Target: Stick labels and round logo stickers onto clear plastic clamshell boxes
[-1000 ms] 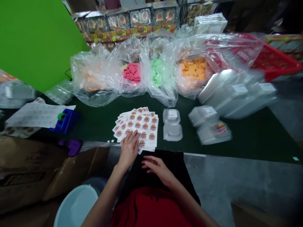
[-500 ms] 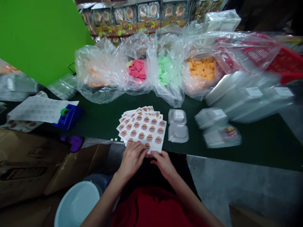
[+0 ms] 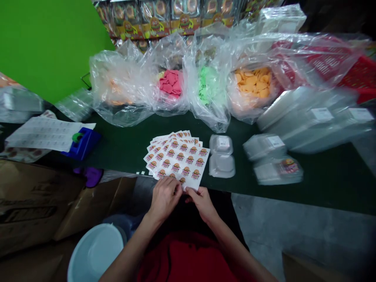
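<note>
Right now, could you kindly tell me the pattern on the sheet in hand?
The sheet is white with rows of burger pictures; the head view shows it.

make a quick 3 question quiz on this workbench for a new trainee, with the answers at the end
1. What are the left hand and right hand touching? a) the red basket, b) the sticker sheets, c) the round tub
2. True or false: in the picture, the blue tape dispenser is left of the sticker sheets.
3. Fill in: the plastic bag just right of the pink pieces holds ____ pieces.

Key: 1 b; 2 true; 3 green
</note>
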`<action>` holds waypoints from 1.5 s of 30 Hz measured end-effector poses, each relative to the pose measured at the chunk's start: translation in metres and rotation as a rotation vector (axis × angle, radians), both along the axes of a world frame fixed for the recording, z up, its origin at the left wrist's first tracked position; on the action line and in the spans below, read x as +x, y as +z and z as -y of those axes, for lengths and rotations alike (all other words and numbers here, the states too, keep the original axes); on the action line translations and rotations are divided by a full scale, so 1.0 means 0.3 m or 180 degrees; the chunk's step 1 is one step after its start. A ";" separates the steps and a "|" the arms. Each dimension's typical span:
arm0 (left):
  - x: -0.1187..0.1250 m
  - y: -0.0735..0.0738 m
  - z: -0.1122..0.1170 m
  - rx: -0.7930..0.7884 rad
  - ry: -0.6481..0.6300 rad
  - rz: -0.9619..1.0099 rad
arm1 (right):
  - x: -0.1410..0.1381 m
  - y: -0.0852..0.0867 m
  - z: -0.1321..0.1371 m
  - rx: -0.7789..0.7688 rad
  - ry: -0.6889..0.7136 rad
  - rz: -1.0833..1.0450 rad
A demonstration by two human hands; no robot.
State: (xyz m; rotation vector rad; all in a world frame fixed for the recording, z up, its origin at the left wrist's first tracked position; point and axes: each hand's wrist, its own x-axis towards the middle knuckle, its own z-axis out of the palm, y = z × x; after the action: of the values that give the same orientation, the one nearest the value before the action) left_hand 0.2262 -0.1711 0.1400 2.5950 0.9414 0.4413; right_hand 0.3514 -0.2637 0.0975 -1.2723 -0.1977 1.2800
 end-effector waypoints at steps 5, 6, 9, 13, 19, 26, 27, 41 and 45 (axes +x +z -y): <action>-0.025 -0.002 -0.054 -0.0324 0.0790 0.0477 | 0.026 0.004 0.014 -0.0223 0.0128 -0.0105; -0.032 0.007 -0.066 -0.0242 0.0978 0.0545 | 0.043 0.008 0.026 -0.0275 0.0258 -0.0042; -0.037 0.051 -0.067 0.0156 0.1187 0.0695 | 0.117 0.046 0.087 -0.0422 0.0908 0.0609; 0.016 0.104 0.039 0.0417 0.0481 0.0855 | 0.187 0.137 0.165 -0.0223 0.0980 0.1235; 0.118 0.117 0.182 0.0196 -0.0371 0.0746 | 0.176 0.177 0.163 0.0302 0.0406 0.0434; 0.169 0.194 0.066 -0.1005 -0.0267 0.0983 | 0.234 0.195 0.177 0.0436 0.0332 0.0403; 0.186 0.203 0.048 -0.1160 -0.0335 0.0951 | 0.243 0.203 0.179 0.0480 0.0355 0.0385; 0.557 0.242 -0.150 -0.2024 -0.0830 0.0714 | 0.437 0.216 0.282 0.0417 -0.0991 0.0039; 0.605 0.217 -0.177 -0.2036 -0.1030 0.0316 | 0.441 0.188 0.291 0.0340 -0.1067 0.0092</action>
State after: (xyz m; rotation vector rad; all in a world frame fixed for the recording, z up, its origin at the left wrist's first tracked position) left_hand 0.4077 -0.1180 0.2050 2.0576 0.5004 0.1429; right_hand 0.4836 -0.3511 0.1541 -1.1759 -0.0679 0.9524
